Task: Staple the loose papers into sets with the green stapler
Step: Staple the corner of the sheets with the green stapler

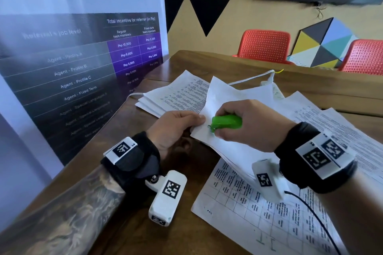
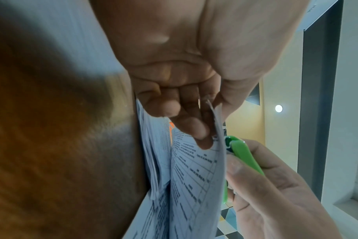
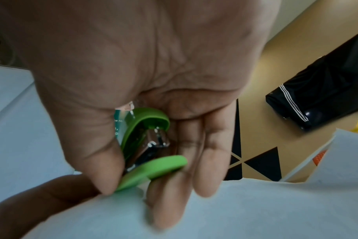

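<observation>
Poster (image 1: 83, 51) left of stapler (image 1: 227, 122) read: "Total incentive for referrer (in Php)". Stapler gripped by right hand (image 1: 246, 126), mouth at paper set (image 1: 228, 147) corner; corner pinched by left hand (image 1: 176, 128). Sheet print unreadable.

Wooden table (image 1: 107, 209). A banner (image 1: 68, 64) stands at left. Two red chairs (image 1: 264, 45) sit beyond the far edge, near a white power strip (image 1: 276, 89).

An office meeting room is showing itself here: a staff referral-incentive banner (image 1: 78, 64) is standing left of the left hand (image 1: 174, 128), printed forms (image 1: 176, 93) are lying on the wooden surface (image 1: 228, 62) beyond it, and red chairs (image 1: 265, 45) are waiting behind.
</observation>
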Available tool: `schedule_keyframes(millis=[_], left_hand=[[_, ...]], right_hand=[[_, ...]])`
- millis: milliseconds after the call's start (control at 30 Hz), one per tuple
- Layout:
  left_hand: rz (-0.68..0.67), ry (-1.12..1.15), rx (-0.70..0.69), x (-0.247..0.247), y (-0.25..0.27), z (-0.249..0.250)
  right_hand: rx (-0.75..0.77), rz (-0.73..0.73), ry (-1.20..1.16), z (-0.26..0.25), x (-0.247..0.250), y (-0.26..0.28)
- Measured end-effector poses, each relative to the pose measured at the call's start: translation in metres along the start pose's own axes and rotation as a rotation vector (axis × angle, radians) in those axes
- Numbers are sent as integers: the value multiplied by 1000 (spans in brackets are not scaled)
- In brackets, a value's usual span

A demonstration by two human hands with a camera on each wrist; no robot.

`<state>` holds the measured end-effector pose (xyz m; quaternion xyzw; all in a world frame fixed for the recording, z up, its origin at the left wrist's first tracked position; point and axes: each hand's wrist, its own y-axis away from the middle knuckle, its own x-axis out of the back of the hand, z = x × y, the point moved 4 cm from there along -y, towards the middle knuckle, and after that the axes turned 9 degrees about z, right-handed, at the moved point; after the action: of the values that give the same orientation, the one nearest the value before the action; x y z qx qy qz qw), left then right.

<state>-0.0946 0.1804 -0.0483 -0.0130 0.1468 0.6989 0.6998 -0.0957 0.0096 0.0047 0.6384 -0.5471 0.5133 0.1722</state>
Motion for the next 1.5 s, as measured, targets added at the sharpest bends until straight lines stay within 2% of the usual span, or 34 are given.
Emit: schedule_keyframes(millis=[333,533,667,1000,1133,1267,1433,1500], left_hand=[[96,12,-57,3,-1,-7],[97,17,-116,1,-1,-8],[80,21,-109,2,-4,-10],[76,-1,-159,1,-3,-11],[52,9,-156,1,-3,-10],[46,16,-168,0,-1,-8],[78,11,-191,2,-1,-5],[84,22,-184,2,-1,-5]], right_hand=[[29,47,122,-14,5,8],[33,53,102,-14,5,8],[30,53,59,-14,5,7],[68,39,160,-19,0,10],[27,7,65,-14,2,9],[-65,-81,-166,-6,3,4],[-107,-140,-417,-2,-5,3],[-104,-125,-412,0,-7,2]])
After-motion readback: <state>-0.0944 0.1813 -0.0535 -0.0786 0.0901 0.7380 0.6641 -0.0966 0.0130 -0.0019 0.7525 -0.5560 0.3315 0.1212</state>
